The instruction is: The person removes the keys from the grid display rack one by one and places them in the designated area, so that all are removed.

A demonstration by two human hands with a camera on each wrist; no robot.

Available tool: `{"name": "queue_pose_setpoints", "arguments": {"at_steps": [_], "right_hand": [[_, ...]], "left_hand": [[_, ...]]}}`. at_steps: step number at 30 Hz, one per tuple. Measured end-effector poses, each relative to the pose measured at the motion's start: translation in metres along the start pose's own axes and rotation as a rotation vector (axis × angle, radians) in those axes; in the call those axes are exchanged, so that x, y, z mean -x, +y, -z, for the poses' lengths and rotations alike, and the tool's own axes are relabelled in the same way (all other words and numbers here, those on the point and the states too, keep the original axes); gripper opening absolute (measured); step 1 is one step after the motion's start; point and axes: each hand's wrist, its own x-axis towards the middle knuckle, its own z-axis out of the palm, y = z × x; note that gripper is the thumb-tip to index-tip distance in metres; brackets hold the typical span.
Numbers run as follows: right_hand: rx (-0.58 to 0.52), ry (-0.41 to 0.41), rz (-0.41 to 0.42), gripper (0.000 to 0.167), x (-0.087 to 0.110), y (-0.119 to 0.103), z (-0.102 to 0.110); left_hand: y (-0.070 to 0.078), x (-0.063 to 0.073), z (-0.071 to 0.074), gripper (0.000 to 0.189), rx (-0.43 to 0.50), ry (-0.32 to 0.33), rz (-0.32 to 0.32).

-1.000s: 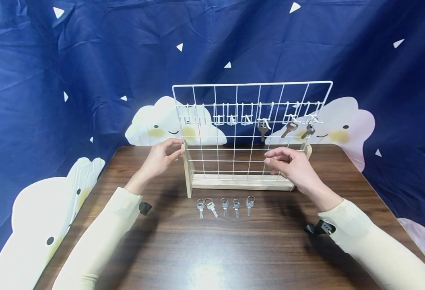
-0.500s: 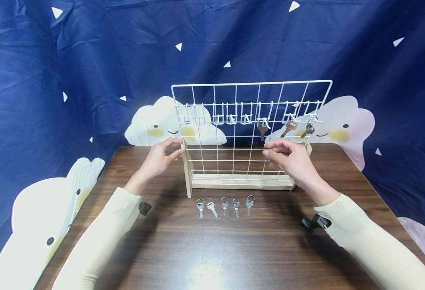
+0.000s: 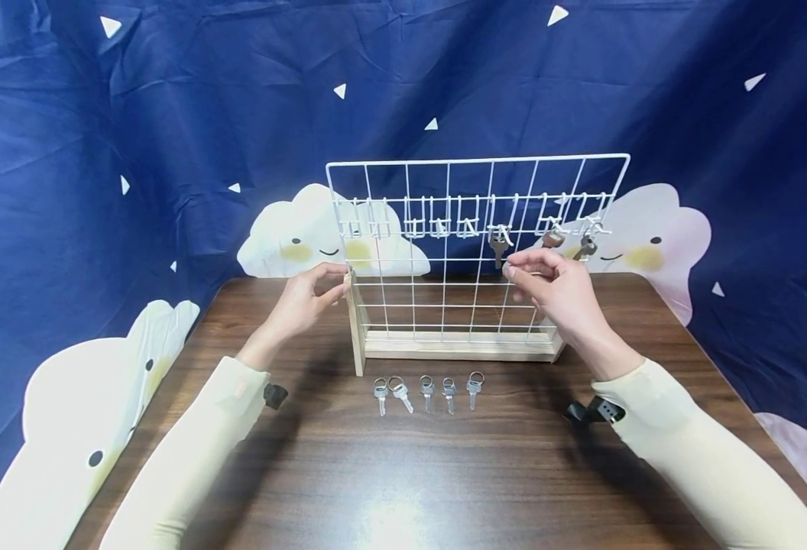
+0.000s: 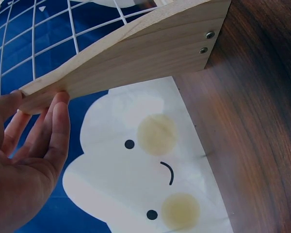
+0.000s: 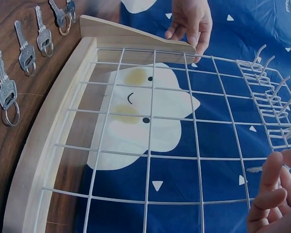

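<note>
My left hand (image 3: 307, 296) pinches the upper end of the wooden side piece (image 4: 121, 58) of a key rack (image 3: 458, 346), thumb on one face and fingers on the other. My right hand (image 3: 558, 290) is raised in front of the white wire grid, fingers loosely bent, thumb and index fingertip apart in the right wrist view. Its fingertips are right at the lower end of a hanging key (image 3: 499, 246); that key's blade pokes out beside them in the right wrist view. Two more keys hang farther right: one key (image 3: 552, 237) partly behind the hand, another key (image 3: 587, 247) at the end.
Several keys with rings (image 3: 474, 391) lie in a row on the brown wooden table (image 3: 348, 466), in front of the rack. White wire hooks (image 3: 440, 227) without keys line the grid's left half. A blue cloth (image 3: 238, 92) with cloud prints hangs behind.
My right hand has risen from the lower grid up to the hanging key, now overlapping the key beside it. The left hand stays on the rack's side.
</note>
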Motion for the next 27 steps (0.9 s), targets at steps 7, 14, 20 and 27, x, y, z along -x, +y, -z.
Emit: {"name": "queue_pose_setpoints", "arguments": {"at_steps": [7,14,20,27], "right_hand": [[-0.070,0.041,0.029,0.025,-0.008,0.002,-0.005],[-0.065,0.084,0.014,0.031,-0.013,0.003,-0.006],[-0.058,0.078,0.048,0.032,-0.016,0.003,-0.008],[-0.032,0.064,0.071,0.031,-0.020,0.002,-0.012]], "left_hand": [[0.002,0.001,0.001,0.032,-0.038,0.004,-0.008],[0.002,0.000,0.001,0.033,-0.037,0.000,0.003],[0.002,0.000,0.001,0.033,-0.036,-0.002,0.007],[0.002,0.000,0.001,0.032,-0.013,-0.007,0.016]]}}
